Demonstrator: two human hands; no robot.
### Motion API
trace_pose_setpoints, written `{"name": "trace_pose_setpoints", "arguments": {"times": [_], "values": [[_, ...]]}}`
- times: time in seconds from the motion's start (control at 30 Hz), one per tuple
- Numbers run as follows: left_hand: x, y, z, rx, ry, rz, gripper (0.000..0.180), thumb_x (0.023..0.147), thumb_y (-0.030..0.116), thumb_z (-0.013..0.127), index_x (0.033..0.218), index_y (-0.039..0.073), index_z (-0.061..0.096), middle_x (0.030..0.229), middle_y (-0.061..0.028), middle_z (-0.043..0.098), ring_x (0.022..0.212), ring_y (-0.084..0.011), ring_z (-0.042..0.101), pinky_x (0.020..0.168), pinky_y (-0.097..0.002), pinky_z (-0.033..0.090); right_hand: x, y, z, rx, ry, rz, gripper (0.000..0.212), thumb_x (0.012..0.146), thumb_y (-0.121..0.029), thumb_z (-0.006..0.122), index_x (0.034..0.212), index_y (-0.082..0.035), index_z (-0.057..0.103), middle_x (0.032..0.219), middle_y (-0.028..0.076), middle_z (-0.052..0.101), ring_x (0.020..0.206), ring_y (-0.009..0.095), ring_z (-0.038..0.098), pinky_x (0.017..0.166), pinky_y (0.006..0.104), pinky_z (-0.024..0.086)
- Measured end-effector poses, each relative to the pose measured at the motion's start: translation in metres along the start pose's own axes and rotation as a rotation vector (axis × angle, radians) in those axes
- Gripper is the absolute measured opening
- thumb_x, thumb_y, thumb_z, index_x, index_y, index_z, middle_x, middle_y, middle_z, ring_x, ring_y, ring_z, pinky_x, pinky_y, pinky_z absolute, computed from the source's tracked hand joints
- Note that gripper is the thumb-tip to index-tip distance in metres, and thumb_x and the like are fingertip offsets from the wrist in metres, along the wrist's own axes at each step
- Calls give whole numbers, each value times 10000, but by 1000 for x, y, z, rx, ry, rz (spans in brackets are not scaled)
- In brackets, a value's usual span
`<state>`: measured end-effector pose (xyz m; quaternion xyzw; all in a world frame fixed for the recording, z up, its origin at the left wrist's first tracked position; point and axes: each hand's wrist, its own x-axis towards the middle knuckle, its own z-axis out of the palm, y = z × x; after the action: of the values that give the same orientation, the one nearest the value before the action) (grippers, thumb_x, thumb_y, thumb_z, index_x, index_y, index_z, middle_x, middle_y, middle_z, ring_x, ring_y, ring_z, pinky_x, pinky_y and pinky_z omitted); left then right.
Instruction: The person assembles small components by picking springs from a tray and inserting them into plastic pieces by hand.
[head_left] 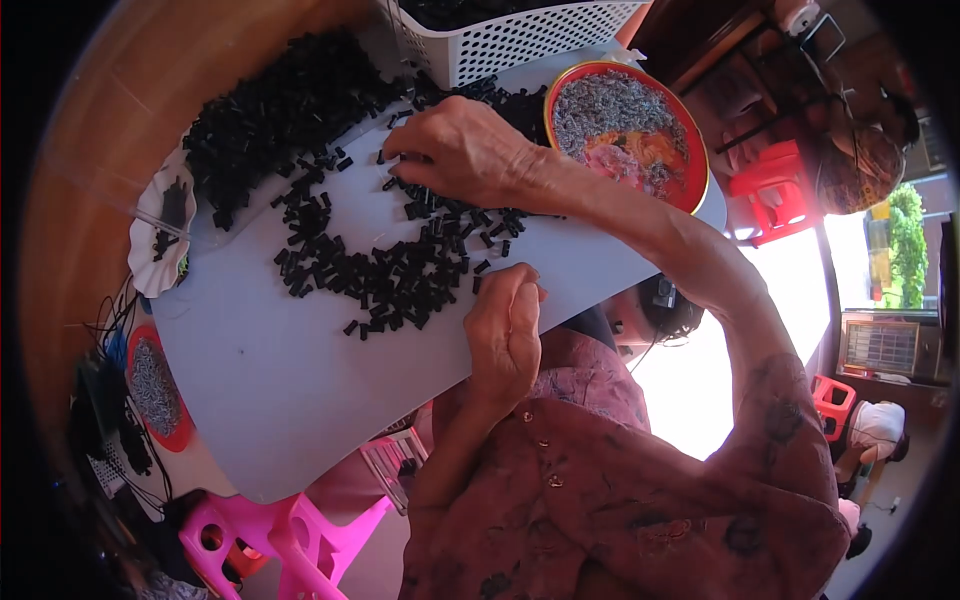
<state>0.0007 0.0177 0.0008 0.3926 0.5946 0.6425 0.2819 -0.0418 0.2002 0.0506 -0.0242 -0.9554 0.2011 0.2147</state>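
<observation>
- Right hand (pixel 450 150) seems to be picking among black pieces (pixel 395 285) by its fingertips; grip unclear.
- Left hand (pixel 505 335): clenched, contents hidden.
- Next likely needs a light pinch.

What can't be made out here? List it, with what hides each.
In the head view:
Whether the left hand holds anything: its curled fingers hide it.
Whether the right hand grips any small black cylindrical pieces: its own fingers block it.
The white perforated plastic basket's far side: cut off by the upper edge.
Single silvery bits' shapes in the red round tray: too small.
</observation>
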Motion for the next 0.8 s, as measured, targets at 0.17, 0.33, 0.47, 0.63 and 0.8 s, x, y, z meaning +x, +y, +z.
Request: {"name": "trace_pose_setpoints", "arguments": {"times": [0.17,0.33,0.47,0.63,0.8], "values": [[1,-1,3,1,4,58,170,939,96,464,989,-45,547,818,-144,568,704,-222,573,653,-320,460,-2,-2,27,-267,-136,-56,131,748,-147,644,781,-20,639,754,118,606,736,299,615,729,410,460],[-1,-4,4,-1,26,38,159,935,92,480,994,-40,547,806,-138,565,690,-219,568,647,-315,457,-9,-4,24,-237,-174,-5,97,739,-111,631,757,-16,629,757,109,591,733,288,612,721,402,457],[-2,2,5,-56,65,-25,173,944,98,484,1023,-36,559,819,-98,610,736,-155,577,675,-288,461,-36,-16,7,316,114,137,215,748,-48,620,951,-2,672,823,114,642,691,209,633,628,310,502],[3,2,-4,-225,121,-151,259,947,184,448,999,-44,560,754,-101,602,803,-181,572,801,-299,446,-82,-29,-17,881,72,515,197,836,-75,595,997,6,675,839,33,664,717,66,591,682,211,498],[6,7,1,-150,89,-155,250,935,170,469,1007,-53,556,783,-94,592,806,-167,564,791,-294,445,-121,-34,-19,1238,163,653,155,845,-48,611,982,14,649,853,24,643,783,67,602,714,224,505]]}}
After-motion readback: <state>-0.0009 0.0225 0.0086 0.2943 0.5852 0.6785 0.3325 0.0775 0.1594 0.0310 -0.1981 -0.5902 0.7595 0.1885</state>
